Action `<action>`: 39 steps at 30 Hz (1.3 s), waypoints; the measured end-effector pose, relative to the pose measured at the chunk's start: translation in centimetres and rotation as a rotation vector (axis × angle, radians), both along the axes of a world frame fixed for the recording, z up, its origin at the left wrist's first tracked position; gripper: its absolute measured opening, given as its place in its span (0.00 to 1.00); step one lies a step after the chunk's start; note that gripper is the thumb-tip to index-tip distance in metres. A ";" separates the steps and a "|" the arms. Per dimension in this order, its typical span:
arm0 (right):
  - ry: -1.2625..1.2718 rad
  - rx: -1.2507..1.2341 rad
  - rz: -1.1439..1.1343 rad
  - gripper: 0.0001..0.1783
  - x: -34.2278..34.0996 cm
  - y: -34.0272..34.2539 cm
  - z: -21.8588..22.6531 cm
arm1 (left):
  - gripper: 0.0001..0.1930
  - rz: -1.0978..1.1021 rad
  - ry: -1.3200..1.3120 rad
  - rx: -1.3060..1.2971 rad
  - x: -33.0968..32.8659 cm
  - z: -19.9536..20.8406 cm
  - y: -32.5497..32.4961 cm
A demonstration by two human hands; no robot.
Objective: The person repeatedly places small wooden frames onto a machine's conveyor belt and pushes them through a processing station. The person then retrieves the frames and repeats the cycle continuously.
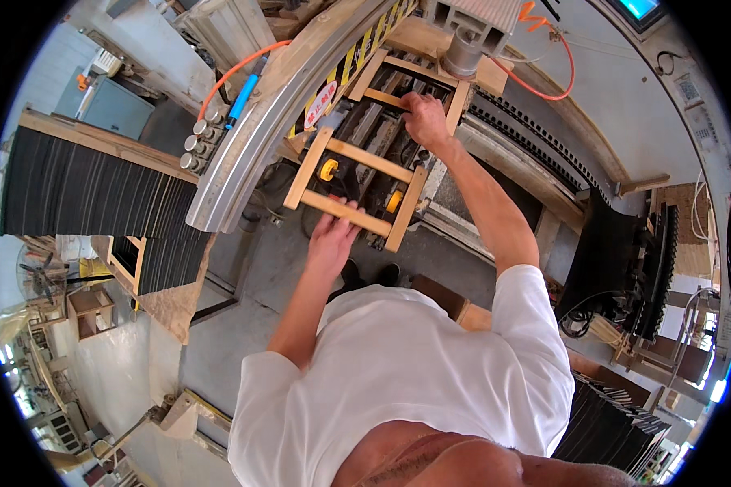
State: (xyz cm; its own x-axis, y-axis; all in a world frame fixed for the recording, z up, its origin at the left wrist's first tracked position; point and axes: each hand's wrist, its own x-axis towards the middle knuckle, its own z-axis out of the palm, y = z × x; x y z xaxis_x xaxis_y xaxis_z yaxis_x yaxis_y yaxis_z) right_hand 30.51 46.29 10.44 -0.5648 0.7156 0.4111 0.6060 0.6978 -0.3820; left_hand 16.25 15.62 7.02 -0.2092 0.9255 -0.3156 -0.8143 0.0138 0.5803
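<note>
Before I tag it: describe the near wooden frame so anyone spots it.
Find the curved, striped beam; look just right of it. The near frame is closer to the white shirt than the far frame, left hand at its closest bar. Two yellow discs show only between its bars.

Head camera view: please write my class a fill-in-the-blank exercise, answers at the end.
1. The person's ____ touches the farther wooden frame.
2. The left hand touches the nearer wooden frame, within whose outline two round parts are coloured ____.
3. The short-sleeved shirt is ____.
Missing words: right hand; yellow; white.
</note>
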 end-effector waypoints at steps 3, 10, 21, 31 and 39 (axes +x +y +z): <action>0.033 0.041 0.022 0.14 0.3 0.3 -0.7 | 0.20 -0.007 0.019 -0.022 -0.7 1.0 -4.1; -0.025 0.005 -0.073 0.13 -0.4 0.1 -0.3 | 0.20 -0.109 0.041 -0.067 -3.3 1.1 -7.6; -0.081 0.030 -0.156 0.12 -1.4 -0.1 -0.7 | 0.19 -0.166 0.152 -0.212 -9.4 -2.2 -9.5; -0.193 0.160 -0.271 0.13 -1.9 2.5 -1.1 | 0.19 -0.192 0.213 -0.315 -11.9 -5.4 -10.7; -0.193 -0.085 -0.283 0.07 -2.6 5.1 -1.5 | 0.22 -0.133 0.261 -0.397 -12.8 -6.6 -12.1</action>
State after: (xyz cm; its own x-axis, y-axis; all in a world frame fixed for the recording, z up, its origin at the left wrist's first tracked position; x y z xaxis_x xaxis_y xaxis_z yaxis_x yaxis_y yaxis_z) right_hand 27.88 51.34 8.93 -0.4006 0.8819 0.2486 0.8375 0.4625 -0.2910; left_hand 3.43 3.57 0.47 -0.2167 0.7686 -0.6019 -0.6188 0.3687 0.6937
